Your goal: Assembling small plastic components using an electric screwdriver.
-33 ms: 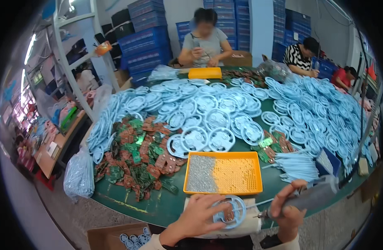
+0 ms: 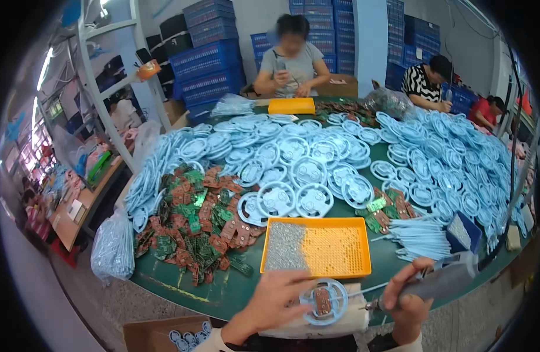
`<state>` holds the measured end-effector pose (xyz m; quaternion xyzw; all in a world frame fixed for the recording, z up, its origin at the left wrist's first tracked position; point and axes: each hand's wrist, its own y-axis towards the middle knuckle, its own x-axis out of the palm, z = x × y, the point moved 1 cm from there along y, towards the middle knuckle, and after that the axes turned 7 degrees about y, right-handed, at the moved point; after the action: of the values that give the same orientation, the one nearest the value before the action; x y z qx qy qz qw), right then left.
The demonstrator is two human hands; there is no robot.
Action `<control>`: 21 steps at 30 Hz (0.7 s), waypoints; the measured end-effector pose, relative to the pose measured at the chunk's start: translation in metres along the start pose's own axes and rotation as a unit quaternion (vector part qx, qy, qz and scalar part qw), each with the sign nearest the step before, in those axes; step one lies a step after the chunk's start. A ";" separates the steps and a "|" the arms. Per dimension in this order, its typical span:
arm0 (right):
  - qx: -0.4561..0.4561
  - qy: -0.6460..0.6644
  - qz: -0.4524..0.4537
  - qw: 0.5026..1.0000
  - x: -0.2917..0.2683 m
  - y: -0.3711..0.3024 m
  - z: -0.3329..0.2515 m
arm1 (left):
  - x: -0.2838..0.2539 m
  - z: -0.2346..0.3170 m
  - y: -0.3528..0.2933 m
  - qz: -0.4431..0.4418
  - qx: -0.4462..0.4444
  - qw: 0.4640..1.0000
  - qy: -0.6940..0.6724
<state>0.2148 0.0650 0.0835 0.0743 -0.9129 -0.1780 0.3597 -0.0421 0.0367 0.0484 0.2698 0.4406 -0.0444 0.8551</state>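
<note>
From where I stand, the right hand [image 2: 408,293] wraps its fingers around a grey power driver [image 2: 443,280], its tip just beside a light-blue ring piece [image 2: 343,301]. That lies on a pale pad [image 2: 353,321], a brown circuit board [image 2: 322,300] at its middle. The left hand [image 2: 277,300] blurs at its left edge; whether it pinches, I can't tell. A yellow tray [image 2: 368,246] sits just beyond.
</note>
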 end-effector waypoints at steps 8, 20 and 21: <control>0.003 -0.030 0.031 0.999 -0.004 0.003 0.006 | -0.036 -0.167 0.060 0.142 -0.247 0.913 0.294; 0.068 -0.037 -0.042 0.996 -0.013 -0.005 0.002 | -0.078 -0.182 0.070 0.233 -0.318 0.916 0.069; 0.062 -0.042 -0.042 0.996 -0.013 -0.006 -0.002 | -0.087 -0.168 0.071 0.232 -0.335 0.913 -0.003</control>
<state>0.2255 0.0626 0.0746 0.1269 -0.9325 -0.1388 0.3084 -0.1951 0.1667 0.0674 0.0623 0.3520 0.3048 0.8828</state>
